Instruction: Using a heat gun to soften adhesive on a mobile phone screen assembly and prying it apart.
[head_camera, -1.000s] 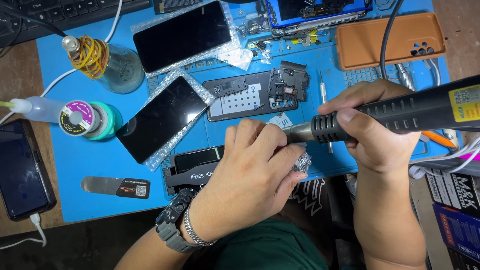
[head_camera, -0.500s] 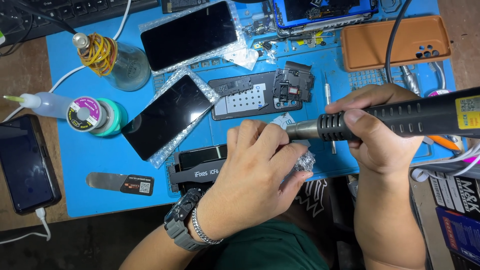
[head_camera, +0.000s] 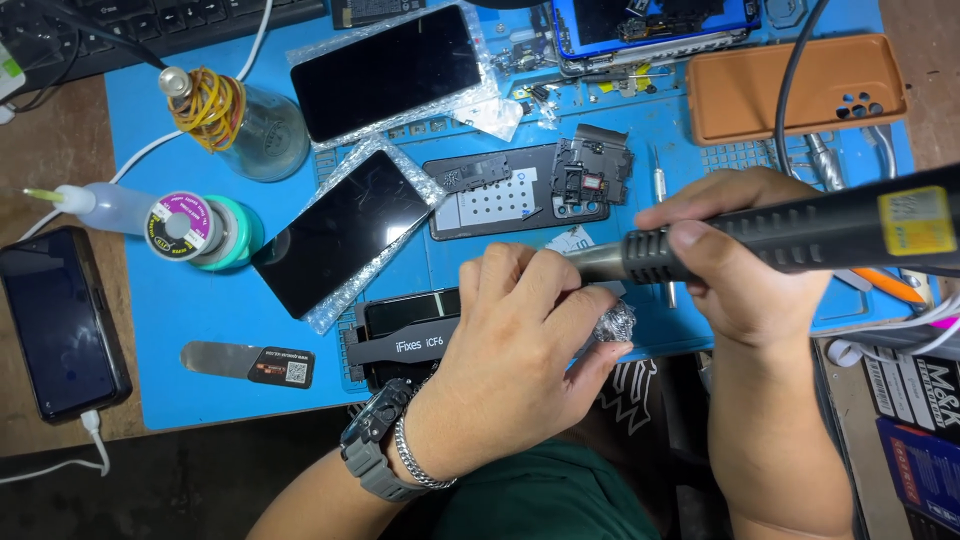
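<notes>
While left hand (head_camera: 520, 350) pinches foil wad (head_camera: 614, 323) at mat (head_camera: 200, 320) near edge | right hand (head_camera: 745, 265) clenched on heat gun (head_camera: 800, 235), nozzle just above wad | beyond hands on mat: black frame (head_camera: 500, 195), two screens (head_camera: 340, 230), orange case (head_camera: 790, 85) far side

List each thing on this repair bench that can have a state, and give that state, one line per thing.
left hand: pinching a crumpled foil piece
right hand: gripping the hot-air tool, nozzle aimed at the foil
orange phone case: empty, inside up
two wrapped screens: dark
phone on the wooden desk: cable plugged in, screen dark
blue-framed phone: opened, insides exposed
glass bottle: lying on its side
</notes>
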